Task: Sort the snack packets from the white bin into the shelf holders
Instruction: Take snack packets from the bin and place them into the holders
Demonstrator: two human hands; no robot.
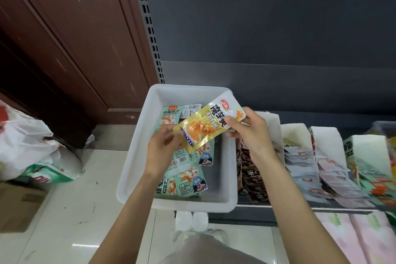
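White plastic bags point(23, 141) lie heaped at the far left on the pale tiled floor, with a flat cardboard box point(17, 206) in front of them and a dark red-brown wooden door point(64, 38) behind. Next comes the white bin point(137, 156), resting at the left end of the shelf; mint-green snack packets point(188, 182) lie loose in its grey bottom. Left hand point(162, 152) is over the bin, fingers curled, pinching the lower end of a yellow snack packet point(205, 124). Right hand point(250, 133) grips the upper end of the same packet, thumb on its printed face. Packet is held tilted above the bin's far right part, clear of the packets below, and is not in any holder. Immediately right of the bin, a dark brown packet stack point(250, 173) stands in the first shelf holder. Further right, white card holders point(325, 137) carry rows of pale grey packets point(304, 169). At the far right, green and orange packets point(377, 186) fill another holder. Below the shelf edge, pink and white wrapped packs point(353, 238) are stored. Dark grey back panel point(267, 17) rises behind the shelf
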